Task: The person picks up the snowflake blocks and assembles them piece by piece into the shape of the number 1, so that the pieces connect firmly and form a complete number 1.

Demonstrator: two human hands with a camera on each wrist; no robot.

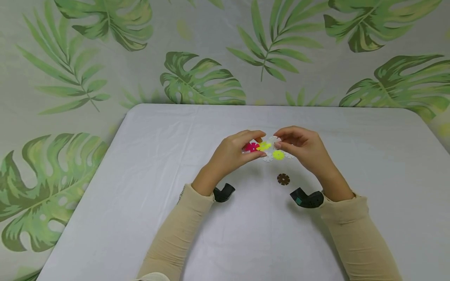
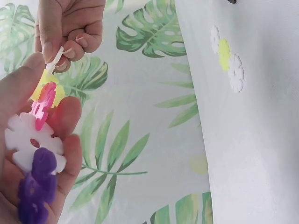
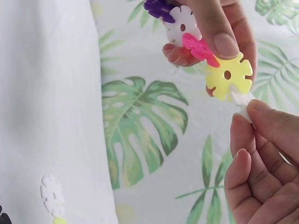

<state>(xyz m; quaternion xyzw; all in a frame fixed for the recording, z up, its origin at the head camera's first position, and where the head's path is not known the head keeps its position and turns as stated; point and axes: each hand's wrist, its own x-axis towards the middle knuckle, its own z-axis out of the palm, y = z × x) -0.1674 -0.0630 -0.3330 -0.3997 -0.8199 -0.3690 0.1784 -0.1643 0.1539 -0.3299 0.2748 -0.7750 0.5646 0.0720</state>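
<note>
My left hand (image 1: 230, 150) holds a chain of notched plastic discs, slotted edge to edge. In the right wrist view the chain runs from a purple disc (image 3: 160, 9) through a white disc (image 3: 176, 31) and a pink disc (image 3: 198, 49) to a yellow disc (image 3: 238, 70), which the left thumb and fingers grip. My right hand (image 1: 304, 144) pinches another white disc (image 3: 242, 103) edge-on between thumb and index finger. This disc meets the yellow one's rim; how deep it sits in the slot, I cannot tell.
On the white-covered table (image 1: 246, 238), a yellow disc (image 1: 278, 155) lies between two white discs (image 2: 237, 73); whether they are joined is unclear. Closer to me lies a brown disc (image 1: 283, 179). Black wrist devices (image 1: 306, 198) jut inward beside both wrists. Leaf-patterned cloth (image 1: 204, 78) hangs behind.
</note>
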